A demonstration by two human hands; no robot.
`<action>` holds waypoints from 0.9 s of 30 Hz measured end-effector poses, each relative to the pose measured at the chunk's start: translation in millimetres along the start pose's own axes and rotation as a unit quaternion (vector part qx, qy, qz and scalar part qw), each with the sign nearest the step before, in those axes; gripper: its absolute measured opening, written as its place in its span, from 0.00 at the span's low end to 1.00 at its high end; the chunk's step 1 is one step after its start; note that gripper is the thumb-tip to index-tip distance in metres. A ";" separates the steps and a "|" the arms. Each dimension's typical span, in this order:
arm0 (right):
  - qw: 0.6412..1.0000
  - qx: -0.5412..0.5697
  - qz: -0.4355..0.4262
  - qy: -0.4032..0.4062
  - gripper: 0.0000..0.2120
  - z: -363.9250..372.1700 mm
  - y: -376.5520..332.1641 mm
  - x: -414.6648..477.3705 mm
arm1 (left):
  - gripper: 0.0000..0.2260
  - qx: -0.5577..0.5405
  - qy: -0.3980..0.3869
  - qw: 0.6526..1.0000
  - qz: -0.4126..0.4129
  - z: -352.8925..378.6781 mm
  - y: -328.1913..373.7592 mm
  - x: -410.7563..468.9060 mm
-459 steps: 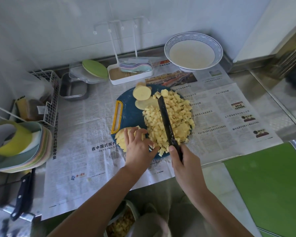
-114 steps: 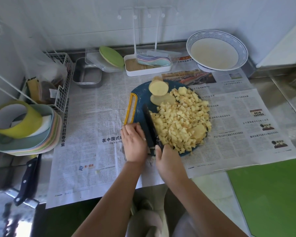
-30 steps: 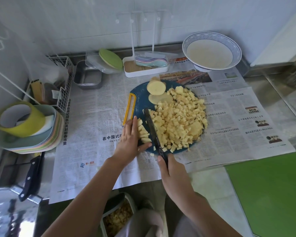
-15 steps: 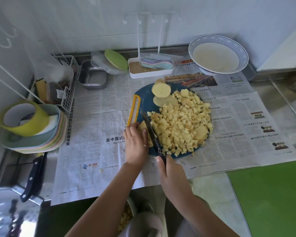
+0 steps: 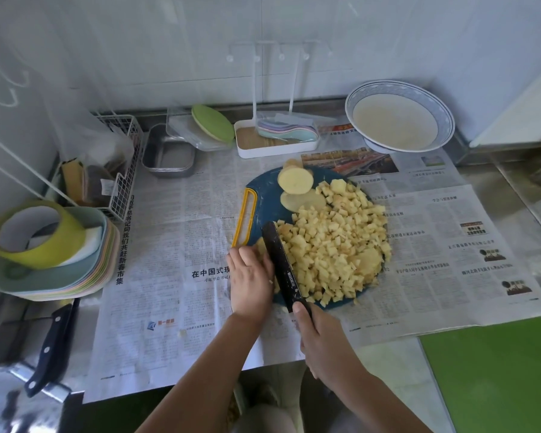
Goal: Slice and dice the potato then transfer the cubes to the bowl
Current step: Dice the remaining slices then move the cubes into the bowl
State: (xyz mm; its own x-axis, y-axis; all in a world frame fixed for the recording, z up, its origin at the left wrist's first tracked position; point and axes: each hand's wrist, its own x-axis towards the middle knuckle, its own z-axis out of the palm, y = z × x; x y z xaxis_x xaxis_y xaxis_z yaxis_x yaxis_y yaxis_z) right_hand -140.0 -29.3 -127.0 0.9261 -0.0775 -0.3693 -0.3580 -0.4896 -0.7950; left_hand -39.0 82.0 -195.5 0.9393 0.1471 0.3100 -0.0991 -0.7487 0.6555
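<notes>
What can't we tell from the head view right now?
All head view:
- Potato piece being cut: mostly under the left hand; size unclear.
- Knife handle: wrapped by the right hand.
- Where the blade meets the board: hidden by the blade itself and the cubes.
- Wire basket contents: blurred behind a plastic bag.
- Second knife, lower left: blade blurred near the frame edge.

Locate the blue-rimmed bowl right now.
In the head view, the bowl sits empty at the back right, just right of the white rack tray and beyond the blue cutting board.
</notes>
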 end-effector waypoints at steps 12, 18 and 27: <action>0.996 -0.080 0.036 -0.012 0.17 7.2 -15.0 27.1 | 0.08 -0.014 0.002 1.000 0.002 1.0 2.5 0.7; 0.986 -0.146 0.020 0.071 0.19 25.0 -14.3 27.0 | 0.05 -0.043 -0.024 0.999 -0.023 -6.4 6.8 -0.9; 0.990 -0.114 0.008 0.081 0.17 14.2 -4.4 20.5 | 0.13 -0.140 -0.048 0.987 -0.061 -18.5 11.9 -0.3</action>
State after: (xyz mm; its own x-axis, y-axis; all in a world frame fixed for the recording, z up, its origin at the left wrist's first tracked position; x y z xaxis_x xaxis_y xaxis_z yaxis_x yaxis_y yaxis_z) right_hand -121.1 -16.4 -137.9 0.9343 -0.2153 -0.2842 -0.3530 -0.6695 -0.6536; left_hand -46.5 85.0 -175.1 0.9755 0.1518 0.1593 -0.0586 -0.5186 0.8530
